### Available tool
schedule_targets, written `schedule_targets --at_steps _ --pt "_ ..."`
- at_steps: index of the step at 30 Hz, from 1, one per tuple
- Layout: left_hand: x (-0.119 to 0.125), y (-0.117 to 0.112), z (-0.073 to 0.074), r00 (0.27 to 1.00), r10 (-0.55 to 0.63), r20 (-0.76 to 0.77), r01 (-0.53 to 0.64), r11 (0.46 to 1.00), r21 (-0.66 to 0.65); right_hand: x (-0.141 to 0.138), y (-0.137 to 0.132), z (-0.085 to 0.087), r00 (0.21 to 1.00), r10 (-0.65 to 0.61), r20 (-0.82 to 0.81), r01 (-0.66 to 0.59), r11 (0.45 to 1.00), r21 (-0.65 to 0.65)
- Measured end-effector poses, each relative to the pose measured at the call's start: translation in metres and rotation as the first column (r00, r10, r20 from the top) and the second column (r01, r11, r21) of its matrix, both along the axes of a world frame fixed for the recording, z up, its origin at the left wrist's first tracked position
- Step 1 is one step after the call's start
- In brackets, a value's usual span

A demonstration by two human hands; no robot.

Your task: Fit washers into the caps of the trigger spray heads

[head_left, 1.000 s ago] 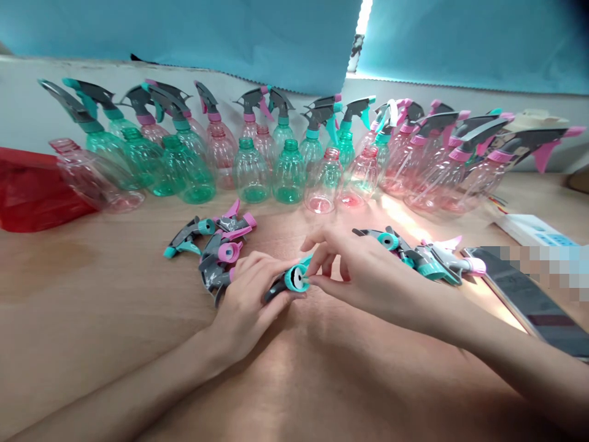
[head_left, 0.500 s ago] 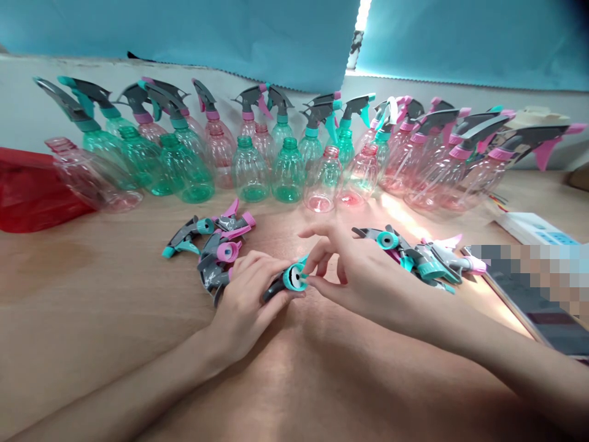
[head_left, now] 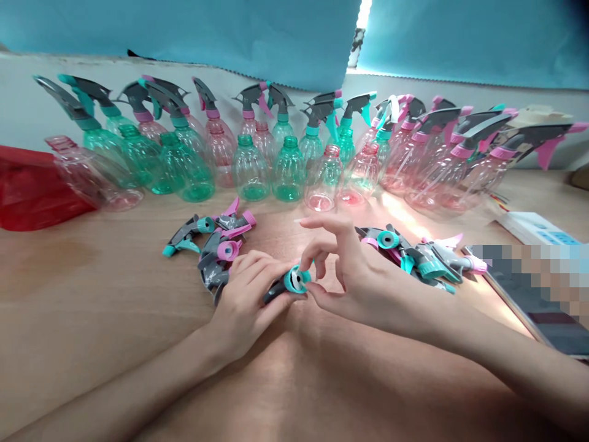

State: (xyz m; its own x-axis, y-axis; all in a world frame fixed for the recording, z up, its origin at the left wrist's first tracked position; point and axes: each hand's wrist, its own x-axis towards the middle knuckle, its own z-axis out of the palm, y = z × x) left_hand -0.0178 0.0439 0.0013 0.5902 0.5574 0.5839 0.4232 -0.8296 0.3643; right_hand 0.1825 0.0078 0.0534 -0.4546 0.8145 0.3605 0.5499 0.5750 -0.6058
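My left hand [head_left: 248, 301] is wrapped round a grey trigger spray head [head_left: 275, 290], whose open teal collar [head_left: 291, 281] faces up and to the right. A white part with a dark centre shows inside the collar. My right hand [head_left: 359, 276] has its thumb and a bent finger at the collar's rim, pinching it, while the index finger sticks out above. Left of my left hand lies a pile of grey spray heads with pink and teal parts [head_left: 227, 250]. Beyond my right wrist is another such pile [head_left: 430, 263].
Clear green bottles [head_left: 251, 175] and pink bottles [head_left: 322, 184] stand in rows at the back, several topped with sprayers. A red bag [head_left: 37, 190] lies at far left. On the right are a dark flat panel [head_left: 529, 301] and a white power strip [head_left: 538, 230].
My right thumb and bent finger have shifted from the middle of the collar's opening to its rim. My left hand keeps its hold on the spray head, almost unmoved.
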Motion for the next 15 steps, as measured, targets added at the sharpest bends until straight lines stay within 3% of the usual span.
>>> schedule_targets --at_steps 15 --pt "0.0 -0.0004 -0.0009 1.0 -0.022 -0.003 0.022 1.0 0.003 -0.0025 0.0004 -0.0031 1.0 0.015 -0.004 -0.015 0.999 0.05"
